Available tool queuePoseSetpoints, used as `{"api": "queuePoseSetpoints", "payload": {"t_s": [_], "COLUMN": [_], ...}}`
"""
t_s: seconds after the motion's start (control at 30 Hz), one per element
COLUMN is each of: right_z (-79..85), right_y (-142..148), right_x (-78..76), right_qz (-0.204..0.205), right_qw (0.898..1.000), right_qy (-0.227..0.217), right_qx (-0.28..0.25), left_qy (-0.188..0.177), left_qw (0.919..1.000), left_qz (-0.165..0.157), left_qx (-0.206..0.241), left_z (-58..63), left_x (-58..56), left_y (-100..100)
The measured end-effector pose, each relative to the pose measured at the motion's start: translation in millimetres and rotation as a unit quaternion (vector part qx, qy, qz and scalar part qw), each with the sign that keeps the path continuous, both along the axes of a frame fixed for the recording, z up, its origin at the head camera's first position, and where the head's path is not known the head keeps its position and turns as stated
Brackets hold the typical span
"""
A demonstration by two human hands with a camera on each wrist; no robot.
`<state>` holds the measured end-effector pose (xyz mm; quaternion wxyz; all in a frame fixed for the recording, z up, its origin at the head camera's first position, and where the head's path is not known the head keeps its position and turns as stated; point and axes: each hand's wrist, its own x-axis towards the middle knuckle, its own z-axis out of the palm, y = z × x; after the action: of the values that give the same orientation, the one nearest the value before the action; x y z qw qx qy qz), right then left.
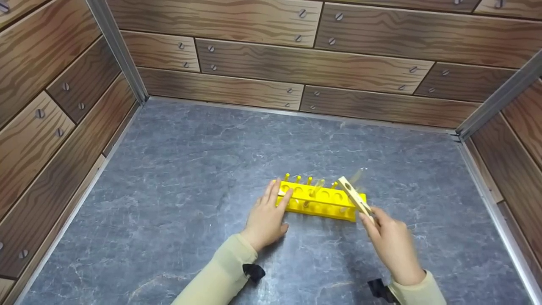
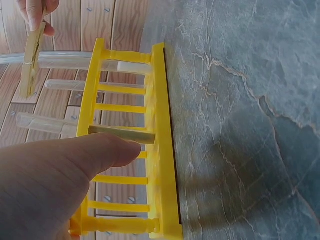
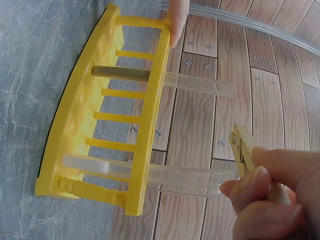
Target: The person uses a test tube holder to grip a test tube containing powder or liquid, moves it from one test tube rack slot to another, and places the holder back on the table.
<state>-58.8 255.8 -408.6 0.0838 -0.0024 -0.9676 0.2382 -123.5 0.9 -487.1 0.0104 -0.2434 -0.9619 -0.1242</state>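
A yellow test tube rack [image 1: 322, 211] stands on the floor panel between my hands. My left hand [image 1: 266, 216] rests on its left end with fingers extended; the thumb [image 2: 107, 155] lies along its front in the left wrist view. My right hand [image 1: 394, 241] pinches a wooden test tube clamp [image 1: 355, 197] by its rear end, its front over the rack's right end. One glass tube [image 3: 200, 85] with brownish contents stands near the middle of the rack. At the right end stands a tube with white contents [image 3: 87, 164], with another clear tube outline beside it.
Yellow pegs [image 1: 298, 180] rise along the rack's back edge. The grey marbled surface [image 1: 203, 169] surrounds the rack. Wood-patterned walls [image 1: 254, 59] with metal edging enclose the back and both sides.
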Motion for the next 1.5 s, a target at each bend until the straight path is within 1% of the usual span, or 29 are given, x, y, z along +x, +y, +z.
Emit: {"api": "queuePoseSetpoints", "payload": {"t_s": [0.13,0.37,0.67,0.93,1.23,1.5], "right_z": [1.0,1.0,0.9,-0.2,-3.7,-3.1], "right_y": [0,-1,-4,-6,-7,-11], "right_x": [-0.8,-2.2,-3.0,-2.7,-3.3,-4.2], "right_qz": [0.001,0.007,0.005,0.011,0.017,0.013], "right_qw": [1.0,1.0,1.0,1.0,0.999,1.0], "right_qy": [-0.001,0.007,0.002,0.002,0.035,0.018], "right_qx": [0.0,-0.002,-0.008,-0.012,-0.014,-0.019], "left_qy": [0.004,0.024,0.017,0.022,0.026,0.008], "left_qw": [1.0,0.9997,0.9999,0.9998,0.9997,1.0], "left_qz": [0.001,-0.002,-0.003,-0.003,-0.005,-0.002], "left_qx": [0.001,-0.002,-0.001,0.001,-0.002,-0.002], "left_z": [0.0,0.6,0.0,-0.3,-0.8,-0.1], "left_x": [-0.2,-1.1,-1.5,0.0,0.5,0.3], "left_y": [0,0,1,0,0,0]}}
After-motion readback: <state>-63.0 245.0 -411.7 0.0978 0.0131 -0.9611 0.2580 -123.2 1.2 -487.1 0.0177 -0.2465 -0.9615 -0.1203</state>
